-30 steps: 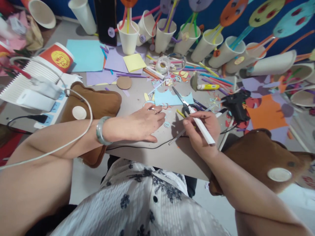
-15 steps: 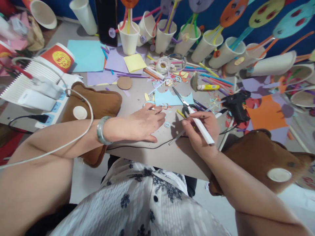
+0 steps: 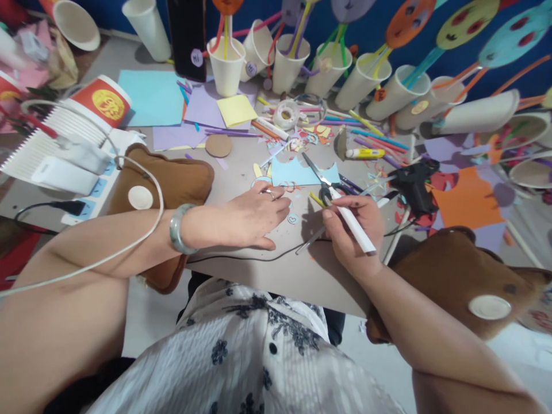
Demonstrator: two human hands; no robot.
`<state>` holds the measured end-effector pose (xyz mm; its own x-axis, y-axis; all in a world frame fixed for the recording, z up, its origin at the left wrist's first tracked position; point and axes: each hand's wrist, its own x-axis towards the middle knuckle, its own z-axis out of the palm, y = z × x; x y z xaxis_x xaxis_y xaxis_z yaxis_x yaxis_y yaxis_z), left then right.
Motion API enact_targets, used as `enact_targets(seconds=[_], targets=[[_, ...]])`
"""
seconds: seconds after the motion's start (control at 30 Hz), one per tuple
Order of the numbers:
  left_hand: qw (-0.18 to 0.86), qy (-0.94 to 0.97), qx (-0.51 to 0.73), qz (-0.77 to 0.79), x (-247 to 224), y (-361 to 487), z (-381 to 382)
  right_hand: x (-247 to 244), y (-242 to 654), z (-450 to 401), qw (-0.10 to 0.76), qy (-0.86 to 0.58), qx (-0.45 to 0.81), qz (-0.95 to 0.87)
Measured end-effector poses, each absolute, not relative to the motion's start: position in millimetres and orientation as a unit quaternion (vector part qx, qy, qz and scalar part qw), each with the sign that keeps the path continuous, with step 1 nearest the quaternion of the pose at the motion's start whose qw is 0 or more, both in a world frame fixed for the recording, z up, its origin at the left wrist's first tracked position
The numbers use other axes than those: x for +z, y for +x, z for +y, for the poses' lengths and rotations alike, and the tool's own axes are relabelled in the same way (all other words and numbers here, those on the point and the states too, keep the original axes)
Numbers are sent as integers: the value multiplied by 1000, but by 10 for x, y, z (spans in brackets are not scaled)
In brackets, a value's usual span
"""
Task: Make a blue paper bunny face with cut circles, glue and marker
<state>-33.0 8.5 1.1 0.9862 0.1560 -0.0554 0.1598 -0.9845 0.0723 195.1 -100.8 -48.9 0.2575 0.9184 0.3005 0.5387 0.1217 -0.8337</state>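
My left hand (image 3: 250,215) lies palm down on the table, fingers stretched out and apart from the thumb. Its fingertips rest by small cut paper pieces, some partly hidden under them. Just beyond lies a light blue paper with scalloped cut edges (image 3: 288,172). My right hand (image 3: 357,230) is closed around a white marker pen (image 3: 357,231), its lower end slanting toward me. Scissors with black handles (image 3: 317,169) lie just past the pen's far end, blades pointing away. Between my hands sits a small round blue paper disc with a heart drawn on it (image 3: 292,218).
Paper cups with coloured straws (image 3: 290,63) line the back. A black glue gun (image 3: 416,187) lies at right beside orange paper (image 3: 468,198). Brown cushions (image 3: 164,175) flank my arms. A white cable (image 3: 86,268) crosses my left arm. A power strip (image 3: 97,190) is at left.
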Motion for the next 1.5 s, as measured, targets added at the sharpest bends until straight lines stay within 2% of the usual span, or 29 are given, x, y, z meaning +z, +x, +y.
enact_targets(seconds=[0.33,0.63,0.83,1.03,1.2,1.5], targets=[[39,996,-35,78,9,-326,87,-469,1932,-1013,479,-633,202,-574],[81,993,-50,69,61,-370,127,-505,1889,-969,536,-595,272,-534],[83,993,-39,75,77,-403,100,-477,1882,-989,540,-567,286,-552],[78,992,-39,94,95,-399,103,-502,1901,-1014,528,-598,286,-531],[90,991,-42,90,84,-386,114,-542,1933,-1052,503,-629,234,-545],[98,993,-26,68,29,-391,103,-434,1885,-1077,427,-660,182,-591]])
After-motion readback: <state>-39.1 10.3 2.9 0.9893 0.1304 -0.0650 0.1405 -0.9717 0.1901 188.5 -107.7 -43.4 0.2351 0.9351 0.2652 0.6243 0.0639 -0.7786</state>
